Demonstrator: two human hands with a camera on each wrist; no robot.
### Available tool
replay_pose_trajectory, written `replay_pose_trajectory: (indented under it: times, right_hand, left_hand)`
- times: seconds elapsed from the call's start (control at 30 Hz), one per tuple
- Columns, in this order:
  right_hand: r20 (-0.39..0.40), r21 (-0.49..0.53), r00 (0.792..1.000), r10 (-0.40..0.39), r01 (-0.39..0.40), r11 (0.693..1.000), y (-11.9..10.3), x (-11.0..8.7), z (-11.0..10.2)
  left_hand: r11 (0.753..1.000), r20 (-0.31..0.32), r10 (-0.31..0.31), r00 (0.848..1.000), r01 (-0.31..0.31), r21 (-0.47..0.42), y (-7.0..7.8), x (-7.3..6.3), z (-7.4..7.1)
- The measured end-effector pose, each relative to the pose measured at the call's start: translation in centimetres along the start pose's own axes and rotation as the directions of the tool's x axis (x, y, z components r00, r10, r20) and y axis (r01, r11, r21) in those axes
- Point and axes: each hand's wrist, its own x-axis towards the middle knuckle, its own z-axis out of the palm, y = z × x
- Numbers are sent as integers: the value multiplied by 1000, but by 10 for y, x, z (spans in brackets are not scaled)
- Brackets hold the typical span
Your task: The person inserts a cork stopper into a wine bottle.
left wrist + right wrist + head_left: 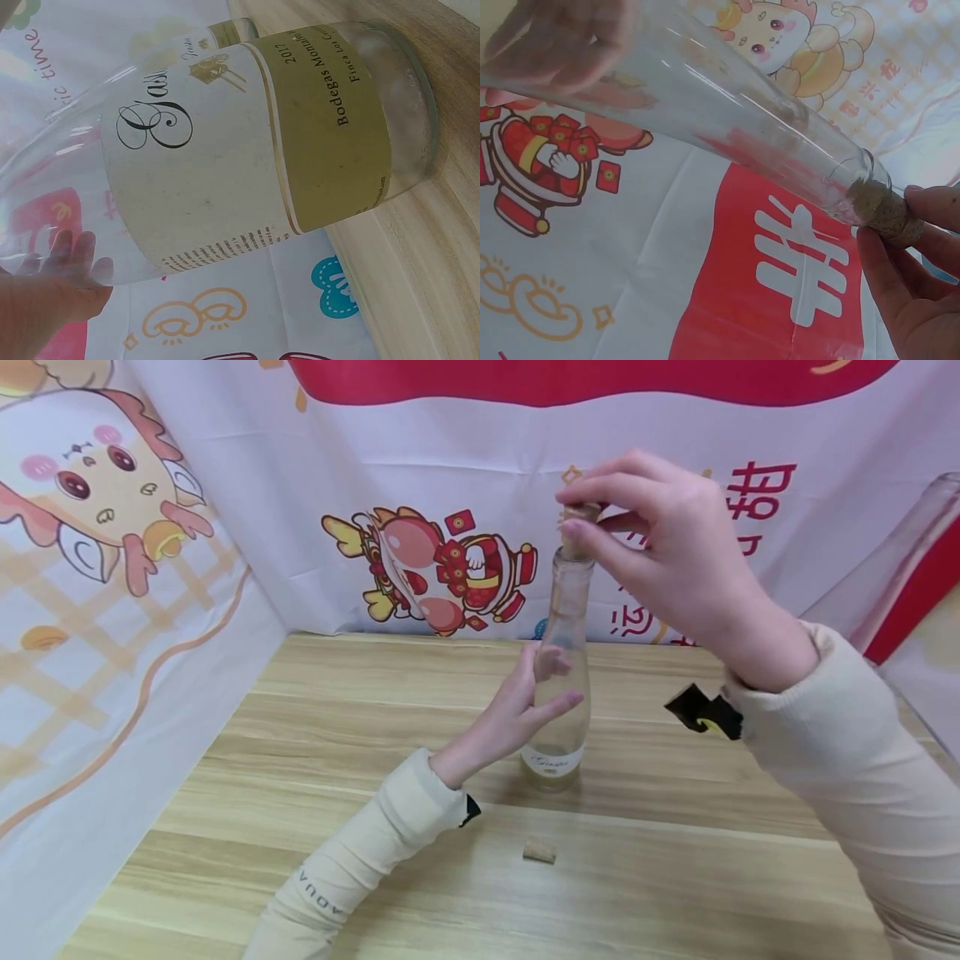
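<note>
A tall clear glass bottle [567,714] with a white and gold label [330,120] stands upright on the wooden table. My left hand [517,697] holds its body, the thumb across the front and the fingers round the far side, seen through the glass. Above it, my right hand [667,531] pinches a cork [892,217] between thumb and fingers. In the right wrist view the cork's lower end sits at the mouth of the bottle's neck [780,127]. Another cork [540,851] lies on its side on the table, nearer to me than the bottle.
The wood-grain table [300,827] runs back to a printed white cloth [420,468] hanging close behind the bottle. A second printed cloth [112,635] walls off the left side. Black straps [705,710] stick out at the sleeves.
</note>
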Motion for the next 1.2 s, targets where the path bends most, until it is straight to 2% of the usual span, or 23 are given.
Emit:
replay_pose_trajectory:
  times: [0.2, 0.47, 0.83, 1.03, 1.2]
  right_hand:
    - [0, 12, 998, 66, -66, 998, 3, -6, 6]
    - [-28, 46, 997, 67, -66, 997, 4, -9, 10]
    - [2, -107, 996, -92, 92, 990, 8, -15, 6]
    - [-8, -90, 995, -104, 102, 991, 8, -16, 9]
    - [-80, -59, 992, -99, 94, 994, 9, -17, 16]
  left_hand:
    - [1000, -5, -6, 1000, 6, 3, -1, -1, -1]
    - [1000, -10, -1, 1000, 1, 5, 0, -1, -1]
    - [1000, 7, -2, 1000, 2, -1, 1, 0, 0]
    - [1000, -2, -10, 1000, 10, 1, 1, 0, 0]
    - [1000, -3, -16, 1000, 16, -8, 2, -1, 0]
